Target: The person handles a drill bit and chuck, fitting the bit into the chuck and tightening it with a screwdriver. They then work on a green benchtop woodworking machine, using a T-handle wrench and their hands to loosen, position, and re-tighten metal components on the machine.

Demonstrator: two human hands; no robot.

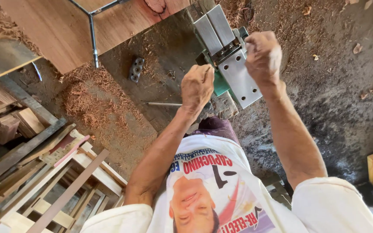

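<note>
An electric planer (238,75) lies upside down on the ground, its grey metal sole plates facing up over a green body. My left hand (197,86) is a closed fist against the planer's left side, gripping the green body. My right hand (262,54) hovers over the middle of the sole, by the blade slot (226,48). Its fingers are curled shut, and I cannot see whether anything small is between them.
A thin metal rod (165,104) and a small metal block with holes (136,69) lie on the dirt left of the planer. A wide reddish board (61,30) with a metal bar (93,39) fills the top left. Wood offcuts (35,164) are piled at left, with red shavings (87,99) around them.
</note>
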